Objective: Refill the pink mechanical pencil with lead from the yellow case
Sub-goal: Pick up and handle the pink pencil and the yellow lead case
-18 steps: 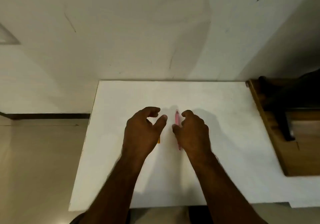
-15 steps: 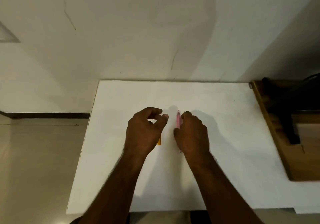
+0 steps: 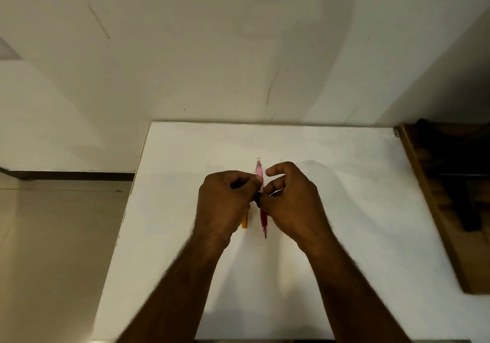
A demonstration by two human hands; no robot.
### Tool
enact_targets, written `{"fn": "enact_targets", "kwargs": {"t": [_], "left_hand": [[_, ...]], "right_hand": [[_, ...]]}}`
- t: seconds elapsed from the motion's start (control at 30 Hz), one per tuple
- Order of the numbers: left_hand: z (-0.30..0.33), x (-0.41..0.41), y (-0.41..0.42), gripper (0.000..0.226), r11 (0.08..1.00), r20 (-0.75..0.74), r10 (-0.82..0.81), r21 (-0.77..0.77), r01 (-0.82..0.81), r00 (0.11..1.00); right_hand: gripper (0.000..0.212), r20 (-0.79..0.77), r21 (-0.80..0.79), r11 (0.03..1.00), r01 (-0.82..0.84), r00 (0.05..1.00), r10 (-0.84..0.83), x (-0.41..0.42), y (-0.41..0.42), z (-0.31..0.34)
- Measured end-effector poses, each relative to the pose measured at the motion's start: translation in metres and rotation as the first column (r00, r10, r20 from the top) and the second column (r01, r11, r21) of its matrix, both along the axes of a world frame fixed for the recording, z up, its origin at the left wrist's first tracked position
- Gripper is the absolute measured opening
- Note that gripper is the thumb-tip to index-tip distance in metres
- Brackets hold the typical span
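White tabletop point(image 3: 331, 210) fills the lower view, pushed against a scuffed pale wall point(image 3: 212, 51), with a brown wooden unit point(image 3: 434, 210) at its right edge. Both hands meet over the middle: the right hand point(image 3: 291, 205) pinches the pink mechanical pencil point(image 3: 259, 173) mid-barrel, its tip pointing toward the person. The left hand point(image 3: 225, 205) is curled with its fingertips at the pencil, the yellow case point(image 3: 245, 222) just showing beneath it; whether it grips the case I cannot tell.
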State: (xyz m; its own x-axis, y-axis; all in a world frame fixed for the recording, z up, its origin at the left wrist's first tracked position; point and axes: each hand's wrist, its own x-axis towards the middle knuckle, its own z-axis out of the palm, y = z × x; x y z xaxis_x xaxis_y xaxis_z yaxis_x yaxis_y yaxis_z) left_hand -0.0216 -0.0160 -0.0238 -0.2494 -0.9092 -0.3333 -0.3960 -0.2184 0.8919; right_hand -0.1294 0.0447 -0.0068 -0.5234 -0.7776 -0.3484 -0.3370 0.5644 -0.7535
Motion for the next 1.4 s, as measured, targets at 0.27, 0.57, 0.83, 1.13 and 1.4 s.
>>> {"fn": "enact_targets", "kwargs": {"t": [0.27, 0.57, 0.83, 1.13, 1.4], "left_hand": [[0.007, -0.001, -0.002, 0.013, 0.998, -0.024, -0.028, 0.063, 0.029, 0.999], [0.012, -0.004, 0.003, 0.018, 0.995, 0.005, -0.082, 0.061, 0.082, 0.997], [0.013, -0.006, 0.003, 0.027, 0.994, 0.028, -0.101, 0.044, 0.100, 0.994], [0.018, -0.005, 0.008, 0.021, 0.987, -0.018, -0.135, 0.081, 0.136, 0.991], [0.018, -0.005, 0.004, 0.026, 0.994, 0.008, -0.089, 0.067, 0.088, 0.996]], "right_hand": [[0.018, 0.321, -0.076, 0.984, 0.163, 0.938, -0.130, -0.023, -0.003, -0.003], [0.022, 0.380, -0.135, 0.942, 0.307, 0.894, -0.237, -0.017, -0.012, -0.007], [0.019, 0.422, -0.199, 0.904, 0.378, 0.866, -0.269, -0.014, -0.014, -0.009], [0.010, 0.598, -0.181, 0.805, 0.565, 0.713, -0.366, -0.019, -0.012, -0.006], [0.005, 0.167, -0.303, 0.852, 0.427, 0.904, -0.394, -0.027, -0.005, -0.025]]}}
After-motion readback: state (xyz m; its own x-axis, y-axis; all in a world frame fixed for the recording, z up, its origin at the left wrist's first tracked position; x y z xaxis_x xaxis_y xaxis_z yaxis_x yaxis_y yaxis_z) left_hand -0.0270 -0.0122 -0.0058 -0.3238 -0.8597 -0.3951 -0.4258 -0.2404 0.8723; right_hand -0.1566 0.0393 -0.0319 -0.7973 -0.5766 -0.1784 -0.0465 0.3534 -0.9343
